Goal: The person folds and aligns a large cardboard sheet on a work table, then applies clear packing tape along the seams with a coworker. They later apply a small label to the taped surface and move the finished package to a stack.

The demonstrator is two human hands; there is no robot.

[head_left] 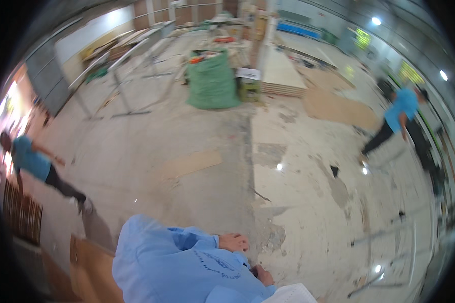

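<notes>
A bulky light-blue sleeve (172, 262) fills the lower middle of the head view. My left hand (233, 242) shows at its upper right edge, fingers bent, palm hidden. Lower down, my right hand (263, 276) peeks out, mostly covered by the blue cloth, right beside the corner of a white sheet-like thing (290, 294) at the bottom edge. I cannot tell whether either hand holds anything. Under them lies a worn, patchy concrete floor (298, 212).
A full green sack (212, 81) stands at the back, next to stacked pale boards (283, 76) and metal frames (131, 76). Flat brown sheets (338, 108) lie on the floor. One person in blue (35, 161) walks at left, another (397, 116) at right. A brown board (91, 267) is at lower left.
</notes>
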